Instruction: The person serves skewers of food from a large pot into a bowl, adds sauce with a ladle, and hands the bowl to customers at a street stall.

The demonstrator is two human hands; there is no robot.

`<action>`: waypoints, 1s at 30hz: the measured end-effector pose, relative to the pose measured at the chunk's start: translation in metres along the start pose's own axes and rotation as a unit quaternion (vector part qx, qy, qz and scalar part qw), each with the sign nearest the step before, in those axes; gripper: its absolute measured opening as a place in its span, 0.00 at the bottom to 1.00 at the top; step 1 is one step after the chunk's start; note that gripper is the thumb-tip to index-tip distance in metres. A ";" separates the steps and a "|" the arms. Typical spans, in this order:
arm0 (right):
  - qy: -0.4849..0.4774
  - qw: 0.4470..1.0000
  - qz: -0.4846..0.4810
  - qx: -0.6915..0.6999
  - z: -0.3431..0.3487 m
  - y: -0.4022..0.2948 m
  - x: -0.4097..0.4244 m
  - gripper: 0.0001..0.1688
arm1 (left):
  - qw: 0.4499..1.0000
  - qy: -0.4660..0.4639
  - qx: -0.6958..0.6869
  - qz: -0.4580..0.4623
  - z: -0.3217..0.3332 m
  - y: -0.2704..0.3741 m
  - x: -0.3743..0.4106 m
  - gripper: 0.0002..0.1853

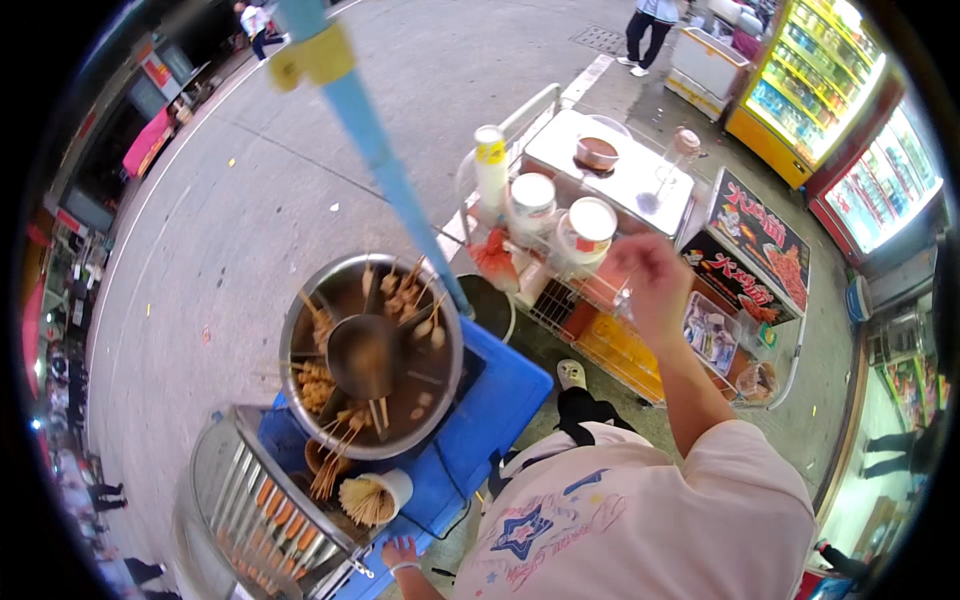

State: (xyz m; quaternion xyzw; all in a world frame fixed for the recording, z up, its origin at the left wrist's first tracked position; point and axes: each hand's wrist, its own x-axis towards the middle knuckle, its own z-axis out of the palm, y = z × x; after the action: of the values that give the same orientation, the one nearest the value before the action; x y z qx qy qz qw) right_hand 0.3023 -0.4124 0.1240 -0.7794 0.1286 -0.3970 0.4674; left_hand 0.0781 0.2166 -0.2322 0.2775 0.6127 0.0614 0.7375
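Observation:
My left hand (401, 555) rests at the edge of the blue table (517, 375), fingers apart and holding nothing. Beside it is a roller grill (262, 510) with several sausages. A white cup of wooden sticks (394, 487) stands just above that hand. Farther up, a round, divided steel pot (452, 375) contains skewered food (315, 386) in brown broth. Raised over the wire cart, my right hand (649, 274) is blurred; its fingers look curled, and whether they hold anything is unclear. Two white lidded tubs (589, 229) stand near it on the cart.
A blue pole (390, 172) rises beside the pot. On the wire cart (517, 112) are a bowl of brown sauce (598, 152), a pump bottle (682, 146), a printed carton (757, 247) and a bin of packets (709, 334). Lit drink coolers (817, 75) and people stand beyond.

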 end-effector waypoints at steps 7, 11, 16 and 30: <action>0.096 0.969 0.047 -0.223 -0.082 0.172 0.122 0.08 | 0.848 0.036 0.504 0.159 0.081 -0.083 -0.100 0.13; 0.030 0.980 0.086 -0.179 -0.101 0.274 0.152 0.05 | 0.691 -0.080 0.634 0.338 0.249 -0.102 -0.192 0.12; 0.186 0.965 0.004 -0.183 -0.128 0.305 0.314 0.04 | 0.593 -0.162 0.649 0.448 0.449 -0.108 -0.279 0.12; 0.033 0.981 -0.070 -0.179 -0.112 0.362 0.570 0.15 | 0.469 -0.128 0.777 0.399 0.455 -0.177 -0.307 0.13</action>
State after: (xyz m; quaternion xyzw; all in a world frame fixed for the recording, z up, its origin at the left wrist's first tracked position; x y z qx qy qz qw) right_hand 0.6530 -1.0001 0.1354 -0.8440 0.1586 -0.4246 0.2866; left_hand 0.3861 -0.2158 -0.0079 0.9558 0.1301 -0.1888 0.1842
